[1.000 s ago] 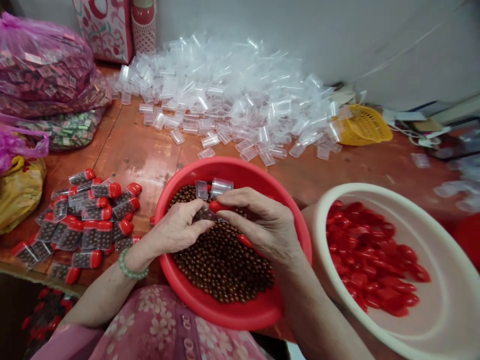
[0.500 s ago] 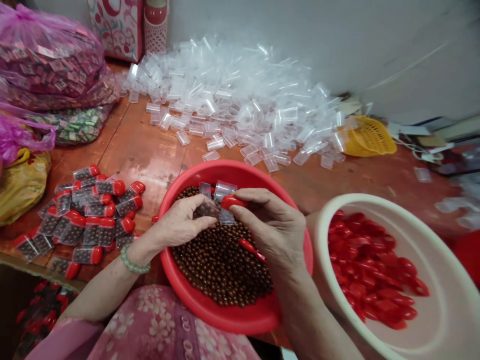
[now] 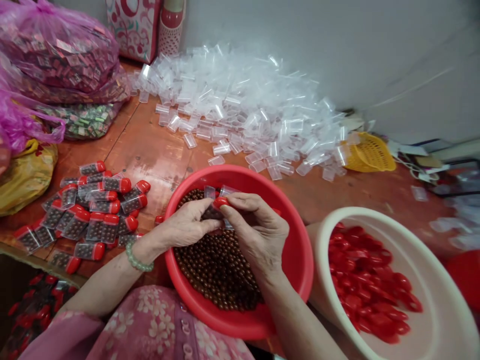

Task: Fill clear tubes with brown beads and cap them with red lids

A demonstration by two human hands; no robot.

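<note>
Over a red basin (image 3: 170,272) of small round brown balls (image 3: 221,272), my two hands meet. My left hand (image 3: 187,223) is closed round a small clear container (image 3: 212,213) with brown balls inside. Between thumb and fingers, my right hand (image 3: 260,232) pinches a red cap (image 3: 221,202), which is at the container's open end. Whether the cap is fully seated I cannot tell. Clear empty containers (image 3: 229,190) lie on the balls just behind my fingers, partly hidden by them.
Capped, filled containers (image 3: 101,207) are heaped at the left. Clear containers (image 3: 240,115) form a big pile by the wall. At the right stands a cream tub (image 3: 440,300) with red caps (image 3: 369,285), behind it a yellow basket (image 3: 369,152). Plastic bags (image 3: 67,55) fill the far left.
My right hand has moved left, bringing the red cap from beside the container to its end. The loose red cap near my right palm is no longer visible. The view has shifted slightly.
</note>
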